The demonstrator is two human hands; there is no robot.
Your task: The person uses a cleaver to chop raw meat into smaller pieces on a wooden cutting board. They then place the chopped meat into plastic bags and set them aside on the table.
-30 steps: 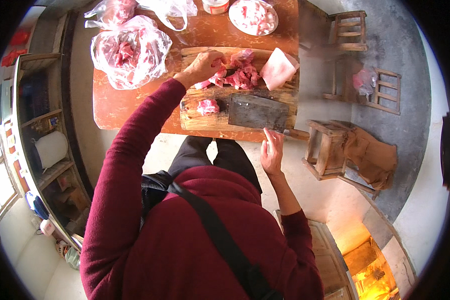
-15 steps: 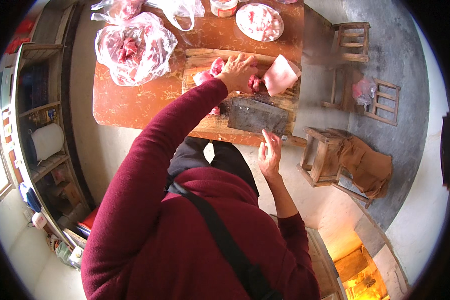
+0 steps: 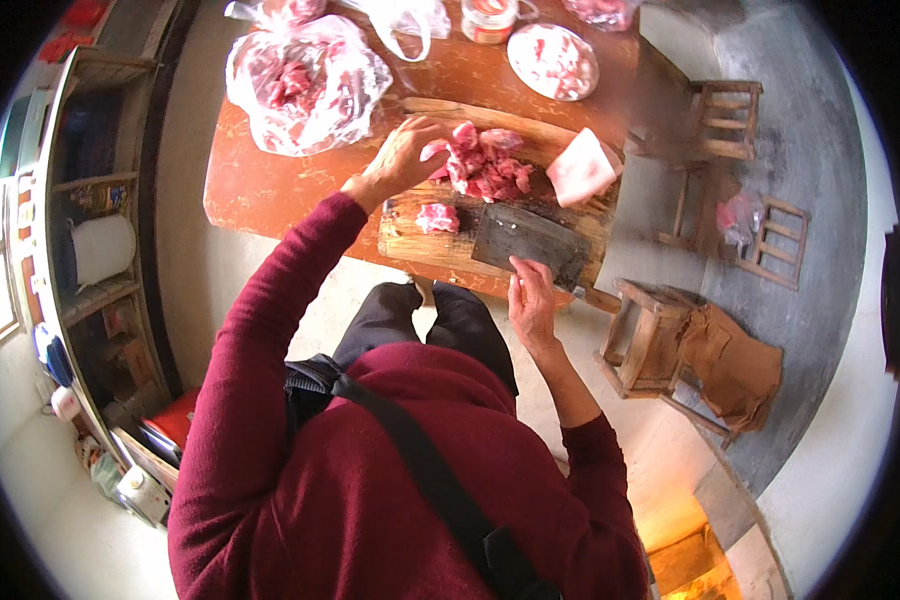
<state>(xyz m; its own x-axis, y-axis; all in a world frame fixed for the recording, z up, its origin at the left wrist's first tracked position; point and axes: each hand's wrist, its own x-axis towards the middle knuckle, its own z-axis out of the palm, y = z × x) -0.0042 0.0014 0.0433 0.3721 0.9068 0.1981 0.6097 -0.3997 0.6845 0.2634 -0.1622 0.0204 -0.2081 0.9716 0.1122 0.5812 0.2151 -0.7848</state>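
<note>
A heap of cut raw meat (image 3: 490,165) lies on the wooden chopping board (image 3: 410,235). At the heap's left edge is my left hand (image 3: 407,158), its fingers curved and apart; whether they touch the nearest piece I cannot tell. A small meat chunk (image 3: 437,218) sits by itself, nearer to me. To its right the cleaver (image 3: 530,243) lies flat, its handle toward the right edge of the board. My right hand (image 3: 535,300) hovers by the near edge of the blade, fingers extended and holding nothing. A pale slab of pork skin (image 3: 583,168) rests on the board's right side.
On the brown table (image 3: 260,205) stand a clear bag of meat (image 3: 305,85), a white plastic bag (image 3: 405,20), a jar (image 3: 488,20) and a plate of pale chopped pieces (image 3: 553,62). Wooden stools (image 3: 650,325) are to the right, a shelf (image 3: 100,200) to the left.
My left hand has moved left off the meat, uncovering the heap. The view has shifted a little. My right hand stays near the cleaver, which still lies on the board.
</note>
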